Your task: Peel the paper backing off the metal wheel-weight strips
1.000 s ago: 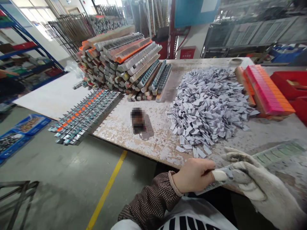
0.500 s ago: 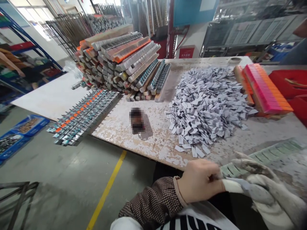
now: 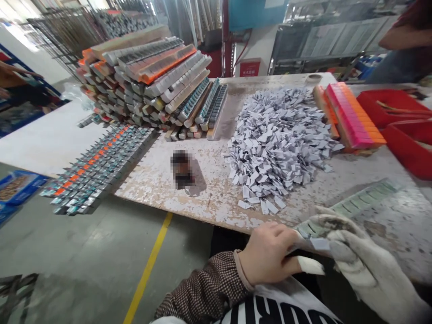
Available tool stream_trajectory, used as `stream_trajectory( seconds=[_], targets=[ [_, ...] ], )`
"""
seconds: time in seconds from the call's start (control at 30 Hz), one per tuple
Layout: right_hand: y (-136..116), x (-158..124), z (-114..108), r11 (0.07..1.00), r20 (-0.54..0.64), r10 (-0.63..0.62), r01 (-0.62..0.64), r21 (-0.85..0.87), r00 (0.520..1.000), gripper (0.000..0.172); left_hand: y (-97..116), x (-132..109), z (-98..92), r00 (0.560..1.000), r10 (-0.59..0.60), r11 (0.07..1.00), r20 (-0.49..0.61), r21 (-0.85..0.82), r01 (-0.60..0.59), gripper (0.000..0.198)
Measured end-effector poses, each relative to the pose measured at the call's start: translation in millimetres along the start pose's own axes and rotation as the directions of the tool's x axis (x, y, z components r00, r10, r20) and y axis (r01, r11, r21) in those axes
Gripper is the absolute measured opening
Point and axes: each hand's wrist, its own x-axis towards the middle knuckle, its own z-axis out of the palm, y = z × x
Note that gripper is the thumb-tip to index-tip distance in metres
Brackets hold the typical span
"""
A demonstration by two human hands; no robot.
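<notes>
My bare left hand (image 3: 270, 258) is curled at the table's near edge, fingers pinched on the near end of a long strip of grey-green segments (image 3: 364, 200). Its white-taped thumb sticks out to the right, below a small grey tag (image 3: 319, 244) at the strip's end. My right hand (image 3: 361, 265), in a dirty white glove, is closed over the same end of the strip from the right, touching my left fingers. A large pile of small grey-white tags (image 3: 280, 139) lies just beyond the hands.
A tall stack of loaded strips (image 3: 148, 85) stands at the back left. More strips (image 3: 94, 168) overhang the table's left edge. A pink-orange block (image 3: 351, 114) and red bins (image 3: 401, 121) sit right. Another person (image 3: 405, 40) stands at the far right.
The view has swung right, bringing the other person in. My left thumb has come out from under the glove, and the gloved fingers have closed further over the strip's end.
</notes>
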Motion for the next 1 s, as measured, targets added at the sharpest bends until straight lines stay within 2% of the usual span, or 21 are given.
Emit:
stream_trajectory(
  seconds=[0.1, 0.23, 0.4, 0.53, 0.63, 0.73, 0.83, 0.9, 1.0],
  targets=[
    [6.2, 10.2, -15.3, 0.976, -0.05, -0.113, 0.101, -0.192, 0.992, 0.017, -4.4, -12.0, -8.1, 0.992, -0.076, 0.997, -0.099, -0.022, 0.074, 0.048],
    [23.7, 13.3, -15.5, 0.902, -0.014, -0.197, 0.176, -0.394, 0.98, 0.015, -10.1, -26.2, -14.3, 0.986, -0.148, 0.988, -0.078, -0.046, 0.145, 0.039],
    [24.7, 15.4, -1.6, 0.827, 0.09, -0.271, 0.28, -0.488, 0.958, 0.006, -13.5, -35.1, -3.2, 0.988, -0.153, 0.988, -0.014, -0.002, 0.153, 0.039],
    [18.1, 24.1, 2.7, 0.767, 0.202, -0.261, 0.33, -0.55, 0.944, 0.011, -14.6, -35.8, 2.2, 0.982, -0.191, 0.981, -0.006, -0.02, 0.191, 0.033],
    [21.0, 29.2, 4.3, 0.764, 0.277, -0.238, 0.355, -0.539, 0.931, 0.012, -16.1, -35.9, 0.5, 0.982, -0.189, 0.979, -0.014, -0.075, 0.188, 0.038],
    [26.9, 29.4, 6.2, 0.794, 0.27, -0.231, 0.342, -0.502, 0.935, 0.011, -21.6, -32.6, -5.2, 0.982, -0.188, 0.976, 0.017, -0.104, 0.189, 0.029],
    [28.5, 26.5, 9.5, 0.833, 0.215, -0.24, 0.314, -0.456, 0.947, 0.01, -32.5, -17.8, -13.3, 0.983, -0.182, 0.983, 0.0, 0.033, 0.182, 0.017],
    [27.1, 24.0, 12.2, 0.85, 0.204, -0.251, 0.317, -0.422, 0.946, 0.009, -39.6, -0.2, -18.4, 0.991, -0.135, 0.968, 0.02, 0.214, 0.127, 0.022],
    [26.4, 19.4, 14.2, 0.86, 0.213, -0.286, 0.348, -0.373, 0.934, 0.006, -45.5, 29.8, -22.4, 0.978, -0.022, 0.894, 0.206, 0.443, -0.074, 0.027]
  ],
)
